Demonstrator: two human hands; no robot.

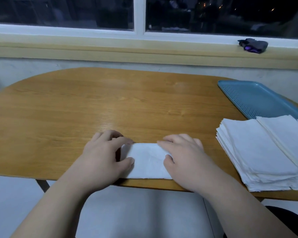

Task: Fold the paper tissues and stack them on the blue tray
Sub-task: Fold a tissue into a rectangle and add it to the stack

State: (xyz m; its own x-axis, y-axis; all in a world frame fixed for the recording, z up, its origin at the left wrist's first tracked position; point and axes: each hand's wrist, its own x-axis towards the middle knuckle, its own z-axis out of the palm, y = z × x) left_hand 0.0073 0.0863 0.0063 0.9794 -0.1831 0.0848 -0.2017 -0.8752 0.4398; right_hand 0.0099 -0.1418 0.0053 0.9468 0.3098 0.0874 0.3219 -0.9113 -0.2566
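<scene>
A white paper tissue (148, 162), folded into a rectangle, lies at the near edge of the wooden table (110, 103). My left hand (103, 155) holds its left end, fingers on the top corner and thumb on the surface. My right hand (182, 155) holds the right end the same way, with the thumb pressing the tissue. A thick pile of unfolded tissues (263, 152) sits at the right, near the table edge. Behind the pile lies the blue perforated tray (251, 98) with nothing visible on it.
A window sill (144, 48) runs along the wall behind the table, with a small dark object (253, 45) on it at the right. The table's near edge curves just below my hands.
</scene>
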